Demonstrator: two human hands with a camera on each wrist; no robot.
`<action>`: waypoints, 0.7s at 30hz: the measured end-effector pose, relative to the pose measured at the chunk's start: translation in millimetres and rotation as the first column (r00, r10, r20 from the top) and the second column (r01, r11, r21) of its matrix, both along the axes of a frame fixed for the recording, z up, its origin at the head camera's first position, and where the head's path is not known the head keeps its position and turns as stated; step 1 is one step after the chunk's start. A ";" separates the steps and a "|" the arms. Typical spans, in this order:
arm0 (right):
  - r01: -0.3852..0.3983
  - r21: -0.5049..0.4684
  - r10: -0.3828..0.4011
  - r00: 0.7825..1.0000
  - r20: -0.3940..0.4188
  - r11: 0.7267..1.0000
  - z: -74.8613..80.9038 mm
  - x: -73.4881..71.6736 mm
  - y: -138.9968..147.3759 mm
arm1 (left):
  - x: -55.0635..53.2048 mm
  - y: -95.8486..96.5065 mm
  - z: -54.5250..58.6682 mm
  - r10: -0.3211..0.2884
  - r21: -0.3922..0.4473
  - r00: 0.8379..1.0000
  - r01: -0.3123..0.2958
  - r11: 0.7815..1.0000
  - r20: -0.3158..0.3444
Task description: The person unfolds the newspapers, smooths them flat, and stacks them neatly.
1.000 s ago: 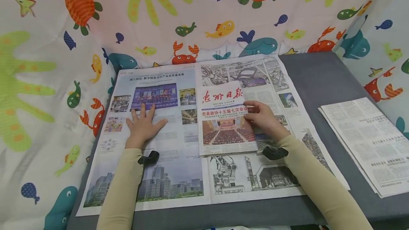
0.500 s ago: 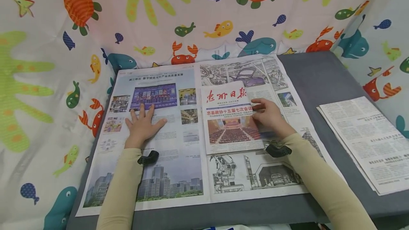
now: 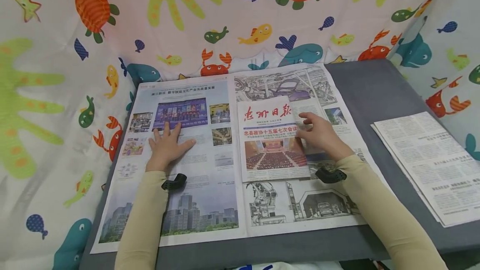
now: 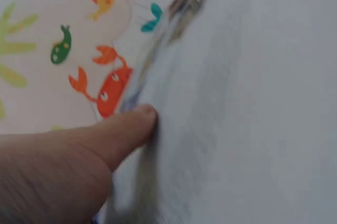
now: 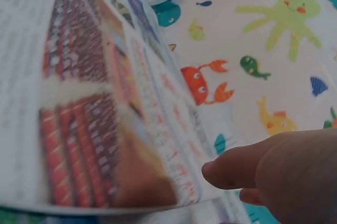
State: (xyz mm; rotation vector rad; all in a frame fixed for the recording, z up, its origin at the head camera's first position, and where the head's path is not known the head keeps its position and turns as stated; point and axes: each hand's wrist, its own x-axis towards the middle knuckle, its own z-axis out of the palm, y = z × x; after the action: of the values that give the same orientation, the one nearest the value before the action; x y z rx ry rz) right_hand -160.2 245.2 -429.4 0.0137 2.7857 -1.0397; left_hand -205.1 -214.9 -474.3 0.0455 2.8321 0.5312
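Observation:
A large newspaper lies spread open, with photos on its left page and drawings on its right. My left hand rests flat on the left page, fingers spread, just below a purple group photo. On the right page lies a smaller folded newspaper with a red masthead and a hall photo. At its right edge is my right hand, its thumb and index finger apart. In the right wrist view the thumb is right at the edge of the folded newspaper.
A stack of folded newspapers lies at the right of the grey table. A cloth printed with sea animals hangs behind the table and at both sides. Each wrist carries a black camera.
The folded newspaper has shifted slightly to the right with my right hand. My right fingers have since spread and drawn back from its edge. The left hand stays in place.

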 end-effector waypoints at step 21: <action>-0.460 0.238 0.470 0.882 0.016 0.855 -14.9 37.9 -118.4 | 16.9 148.2 31.7 -0.330 0.007 0.938 0.331 0.944 0.106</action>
State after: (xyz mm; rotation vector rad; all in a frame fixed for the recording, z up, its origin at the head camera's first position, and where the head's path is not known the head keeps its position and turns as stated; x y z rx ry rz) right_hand -122.3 126.9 -444.3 -0.6299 2.7173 -0.5913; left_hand -188.2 -66.7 -442.6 0.4683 2.6436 0.4274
